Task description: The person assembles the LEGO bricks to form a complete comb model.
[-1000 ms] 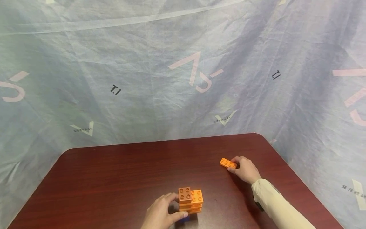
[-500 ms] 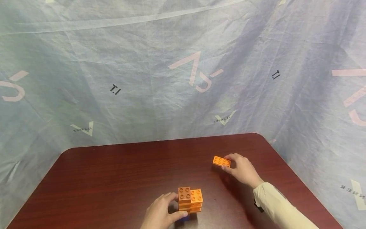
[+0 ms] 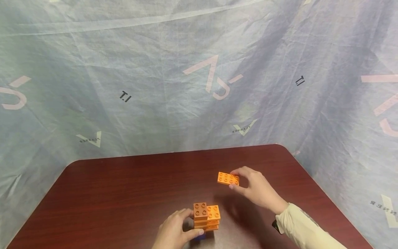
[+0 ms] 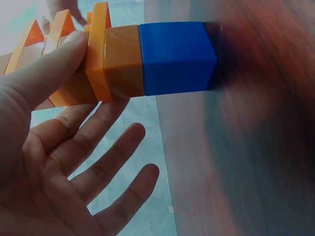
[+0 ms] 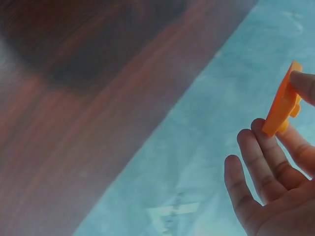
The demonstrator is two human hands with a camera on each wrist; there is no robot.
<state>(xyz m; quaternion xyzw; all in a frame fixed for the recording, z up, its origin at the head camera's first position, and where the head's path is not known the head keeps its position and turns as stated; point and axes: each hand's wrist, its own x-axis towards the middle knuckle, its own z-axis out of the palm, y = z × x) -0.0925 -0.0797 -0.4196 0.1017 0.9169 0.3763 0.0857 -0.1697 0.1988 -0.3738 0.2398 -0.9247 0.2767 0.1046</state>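
Note:
A tower of toy building bricks (image 3: 200, 211) stands upright on the table, with a blue brick (image 4: 177, 58) at its foot and brown bricks and thin orange plates alternating above. My left hand (image 3: 174, 229) grips the tower from the left, thumb on the near side and fingers behind. In the left wrist view the ring and little fingers are spread off it. My right hand (image 3: 259, 189) pinches one end of a flat orange building brick (image 3: 226, 178), studs up, between thumb and fingers. It is raised above the table, behind and to the right of the tower.
The dark red wooden table (image 3: 124, 193) has rounded far corners. Grey-blue printed sheeting (image 3: 161, 86) hangs behind it and along both sides. A dark band (image 3: 276, 226) shows at the right wrist by the pale sleeve (image 3: 306, 226).
My right hand has lifted the flat orange brick off the table and carried it left, toward the tower. The left hand and the tower have stayed in place.

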